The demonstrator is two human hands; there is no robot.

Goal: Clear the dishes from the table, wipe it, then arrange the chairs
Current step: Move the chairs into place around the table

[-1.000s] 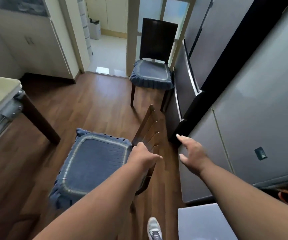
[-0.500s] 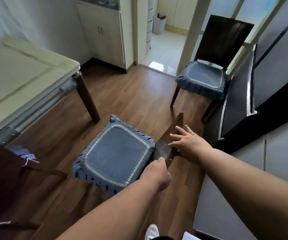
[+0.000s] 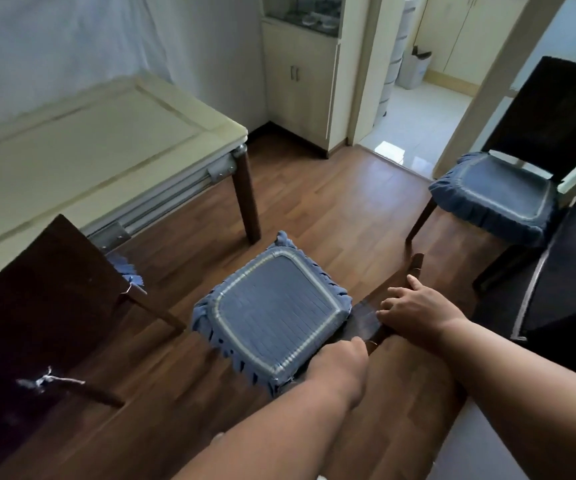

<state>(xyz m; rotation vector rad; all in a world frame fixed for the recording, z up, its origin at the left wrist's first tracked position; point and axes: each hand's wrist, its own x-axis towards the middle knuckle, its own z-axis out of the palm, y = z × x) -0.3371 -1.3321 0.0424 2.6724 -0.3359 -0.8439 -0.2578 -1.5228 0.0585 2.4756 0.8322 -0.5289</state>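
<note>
A dark wooden chair with a blue fringed seat cushion (image 3: 274, 315) stands on the floor in front of me, its backrest nearest me. My left hand (image 3: 340, 363) grips the near end of the backrest's top rail. My right hand (image 3: 414, 311) holds the same rail farther along, fingers curled over its edge. The cream dining table (image 3: 82, 150) stands to the left with a bare top. A second chair's dark back (image 3: 33, 306) is at the lower left against the table. A third chair with a blue cushion (image 3: 497, 195) stands at the right by the doorway.
Wooden floor (image 3: 331, 202) stretches between table and chairs. A cream cabinet (image 3: 297, 81) stands in the far corner beside a doorway to a tiled room with a bin (image 3: 416, 69). A grey fridge front (image 3: 563, 289) runs along the right.
The view has swung left, bringing the table into sight. My right hand came from the fridge side onto the chair's backrest and now holds it; the chair sits closer to the table.
</note>
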